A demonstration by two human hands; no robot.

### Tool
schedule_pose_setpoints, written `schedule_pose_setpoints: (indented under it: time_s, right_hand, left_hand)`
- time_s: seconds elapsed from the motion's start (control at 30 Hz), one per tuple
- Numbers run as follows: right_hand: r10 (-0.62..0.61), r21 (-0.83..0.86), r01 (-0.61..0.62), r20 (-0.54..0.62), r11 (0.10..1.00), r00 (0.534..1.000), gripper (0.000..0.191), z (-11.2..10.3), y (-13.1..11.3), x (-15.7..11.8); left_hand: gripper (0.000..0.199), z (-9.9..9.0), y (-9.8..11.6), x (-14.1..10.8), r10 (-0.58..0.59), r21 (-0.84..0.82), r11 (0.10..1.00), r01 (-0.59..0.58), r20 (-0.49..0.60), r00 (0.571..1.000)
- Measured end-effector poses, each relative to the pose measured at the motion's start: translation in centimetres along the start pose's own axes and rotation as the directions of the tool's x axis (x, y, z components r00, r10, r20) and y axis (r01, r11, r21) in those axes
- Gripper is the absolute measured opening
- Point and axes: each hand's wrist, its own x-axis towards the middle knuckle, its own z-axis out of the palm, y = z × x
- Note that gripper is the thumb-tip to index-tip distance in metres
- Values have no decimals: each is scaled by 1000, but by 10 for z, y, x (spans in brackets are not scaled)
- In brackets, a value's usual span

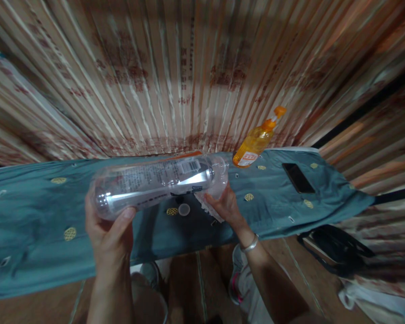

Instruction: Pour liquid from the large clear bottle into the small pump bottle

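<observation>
A large clear plastic bottle (155, 184) with a printed label and a barcode is held sideways above the cloth-covered table. My left hand (110, 231) is closed around its left end, the thumb lying along the lower side. At the other end, my right hand (227, 207) is closed on a thin white tissue (209, 208) with a ragged edge. The tissue sits close under the bottle's right end; whether it presses on the plastic I cannot tell. Below the bottle, a small round whitish cap (184, 209) lies on the cloth.
An orange pump bottle (253, 144) stands at the table's back edge. To its right is a black phone (297, 177) on the green cloth (37, 229). A pleated curtain (168, 81) hangs behind. A dark bag (335, 247) and a bucket (148, 299) are below table height.
</observation>
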Motion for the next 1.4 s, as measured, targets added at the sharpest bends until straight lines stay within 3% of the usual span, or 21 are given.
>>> schedule_pose_setpoints:
  time_s: [0.13, 0.67, 1.27, 1.4]
  right_hand:
    - [0, -1, 0, -1, 1000, 1000, 80, 0, 2, 1]
    - [25, 36, -23, -31, 999, 999, 79, 3, -1, -2]
    - [40, -43, -42, -49, 998, 998, 84, 7, 2, -2]
    - [-15, -35, 14, -28, 999, 999, 81, 6, 7, -2]
  left_hand:
    - [76, 2, 3, -1, 11, 41, 999, -12, 20, 1000]
    - [82, -1, 3, -1, 20, 63, 998, -20, 5, 1000]
    - [86, -5, 1, -2, 17, 70, 997, -17, 4, 1000]
    - [83, -8, -3, -2, 25, 26, 999, -25, 12, 1000]
